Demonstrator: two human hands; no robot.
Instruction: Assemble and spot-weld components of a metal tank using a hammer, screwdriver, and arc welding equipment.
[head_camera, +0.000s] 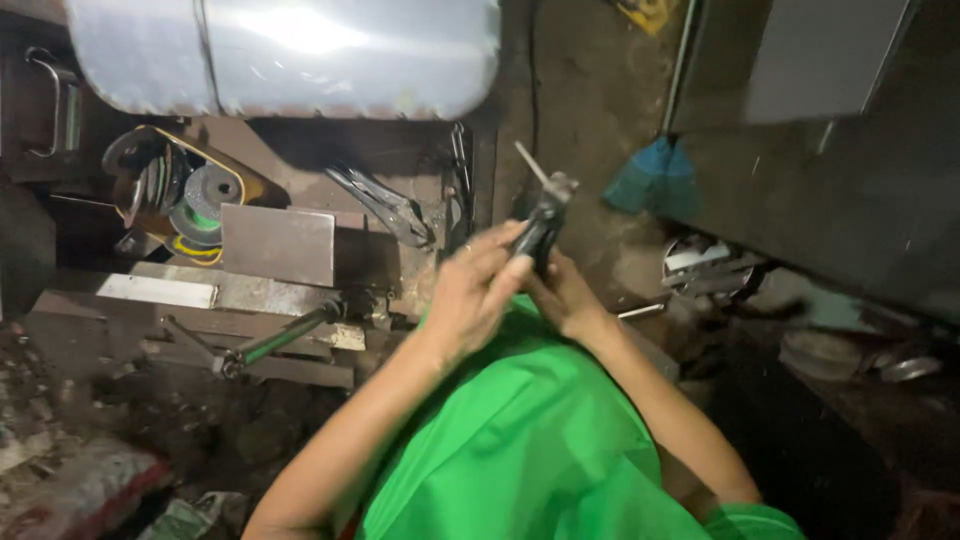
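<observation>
Black metal describes the item in hand: I see one dark hand tool (543, 228) with a thin pale rod or blade jutting from its top, held up just above a green cloth (520, 440) that lies across my lap. My left hand (475, 290) wraps its fingers around the tool's lower body from the near side, closed on it. My right hand (568, 295) sits directly behind and below, thumb and fingers pressed against the same grip; both hands touch each other there. Motion blur hides exactly how the right fingertips lie.

Handling judgement: the tool appears rigid, fairly dense for its size, and probably greasy, so slip is the main risk. I would keep hold of the thick dark body and stay clear of the slim projecting tip, which looks the weakest part.

Count: one tool in hand, two hands on it, one green cloth. Beyond the left hand lies one pair of locking pliers (385, 205); further left, one stack of grinding discs (195, 200); below that, one green-handled bar (280, 338). Past the right hand sits one blue rag (650, 175).
</observation>
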